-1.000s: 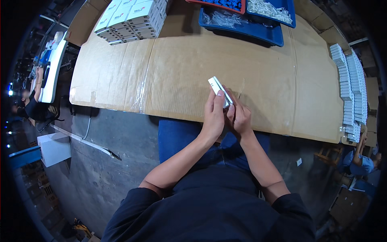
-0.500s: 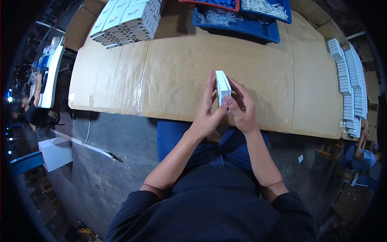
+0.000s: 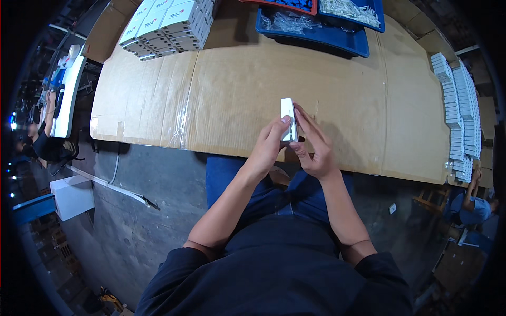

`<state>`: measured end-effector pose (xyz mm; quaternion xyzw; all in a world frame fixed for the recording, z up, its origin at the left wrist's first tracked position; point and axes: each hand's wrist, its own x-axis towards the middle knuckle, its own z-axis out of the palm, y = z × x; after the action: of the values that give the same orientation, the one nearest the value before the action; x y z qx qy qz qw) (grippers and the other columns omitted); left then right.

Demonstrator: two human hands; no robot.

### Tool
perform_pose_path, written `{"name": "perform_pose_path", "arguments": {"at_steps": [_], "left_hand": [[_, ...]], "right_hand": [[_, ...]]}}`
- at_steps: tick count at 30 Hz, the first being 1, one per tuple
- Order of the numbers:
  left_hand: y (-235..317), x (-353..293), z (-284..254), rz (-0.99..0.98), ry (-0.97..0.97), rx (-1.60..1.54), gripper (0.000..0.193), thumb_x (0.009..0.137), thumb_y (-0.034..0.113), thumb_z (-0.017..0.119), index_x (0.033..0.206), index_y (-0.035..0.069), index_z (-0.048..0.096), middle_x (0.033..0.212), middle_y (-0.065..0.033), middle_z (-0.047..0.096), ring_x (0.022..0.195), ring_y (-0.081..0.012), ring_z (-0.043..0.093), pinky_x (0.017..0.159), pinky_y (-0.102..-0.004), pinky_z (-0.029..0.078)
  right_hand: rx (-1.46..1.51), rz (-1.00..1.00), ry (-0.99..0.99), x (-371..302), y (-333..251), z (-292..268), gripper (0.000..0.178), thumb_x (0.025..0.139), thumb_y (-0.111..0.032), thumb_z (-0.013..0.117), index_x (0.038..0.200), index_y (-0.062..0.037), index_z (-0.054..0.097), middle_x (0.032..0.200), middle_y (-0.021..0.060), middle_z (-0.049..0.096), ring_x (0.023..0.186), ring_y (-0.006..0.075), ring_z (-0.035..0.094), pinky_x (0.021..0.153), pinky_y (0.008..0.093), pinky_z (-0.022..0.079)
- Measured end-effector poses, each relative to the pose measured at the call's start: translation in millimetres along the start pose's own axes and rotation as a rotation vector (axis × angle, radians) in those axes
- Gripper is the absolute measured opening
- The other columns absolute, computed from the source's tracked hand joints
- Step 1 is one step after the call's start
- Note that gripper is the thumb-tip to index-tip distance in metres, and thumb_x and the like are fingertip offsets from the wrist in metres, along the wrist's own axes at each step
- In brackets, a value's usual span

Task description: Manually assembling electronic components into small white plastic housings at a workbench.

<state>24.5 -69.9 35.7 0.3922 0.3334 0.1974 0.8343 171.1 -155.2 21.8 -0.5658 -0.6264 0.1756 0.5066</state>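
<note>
- Two bare hands are in my view, meeting near the middle of the tabletop's near edge.
- White case: raised over the tabletop, long axis pointing toward the far edge.
- Left hand: closed on the case. Thumb lies on the upper face; I cannot see the fingers underneath.
- Right hand: partly open, fingers along the case's right side, thumb at its near end. I cannot tell how firmly it grips.
- Stacked white boxes: I locate these at the tabletop's far left corner.
- Lower blue tray: near the far edge, right of centre, holding clear plastic pieces.
- Red tray and upper blue tray: just beyond, holding blue pieces and white pieces respectively.
- Rows of white packs: along the right edge.
</note>
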Motion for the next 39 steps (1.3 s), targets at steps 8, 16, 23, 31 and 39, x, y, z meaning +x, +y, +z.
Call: {"name": "perform_pose_path", "arguments": {"at_steps": [8,16,23,31,39], "left_hand": [[-7,0,-3,0.033,0.054,-0.038,0.05,0.108,0.033,0.047,0.146,0.001,0.049,0.122,-0.0078,0.063,0.108,-0.0141,0.059,0.099,-0.0306,0.046],[-10,0,6,0.515,0.032,0.094,0.053,0.107,0.016,0.048,0.156,0.007,0.032,0.143,-0.0129,0.047,0.129,-0.0212,0.047,0.111,-0.0353,0.037],[-17,5,5,0.629,0.116,0.226,0.069,0.107,0.058,0.041,0.151,0.005,0.038,0.147,-0.0161,0.049,0.137,-0.0246,0.046,0.116,-0.0366,0.034],[-19,-3,7,0.696,0.16,0.308,0.076,0.105,0.064,0.04,0.149,0.001,0.04,0.147,-0.0185,0.048,0.141,-0.0275,0.043,0.118,-0.04,0.032],[-18,-4,8,0.822,0.143,0.393,0.082,0.102,0.067,0.042,0.149,0.0,0.036,0.152,-0.022,0.044,0.145,-0.0315,0.04,0.12,-0.0443,0.029]], "right_hand": [[0.181,0.055,-0.001,2,-2,4,0.066,0.1,-0.037,0.066,0.149,0.0034,0.049,0.157,0.0232,0.045,0.144,0.0351,0.047,0.114,0.0415,0.043],[0.314,0.383,0.066,6,-14,11,0.056,0.095,-0.021,0.074,0.145,-0.0024,0.056,0.154,0.016,0.049,0.141,0.0282,0.05,0.111,0.0414,0.047],[0.156,0.2,0.03,-13,-13,29,0.054,0.101,-0.016,0.061,0.151,-0.0024,0.048,0.155,0.0193,0.049,0.139,0.0342,0.053,0.111,0.0405,0.047],[0.126,0.159,0.003,-22,-18,35,0.053,0.105,-0.014,0.046,0.156,-0.0001,0.04,0.156,0.0241,0.046,0.134,0.0409,0.057,0.105,0.0392,0.051],[0.375,0.089,0.106,-17,-11,38,0.05,0.109,-0.025,0.046,0.153,0.0002,0.044,0.153,0.0204,0.05,0.134,0.0314,0.058,0.109,0.0413,0.047]]}}
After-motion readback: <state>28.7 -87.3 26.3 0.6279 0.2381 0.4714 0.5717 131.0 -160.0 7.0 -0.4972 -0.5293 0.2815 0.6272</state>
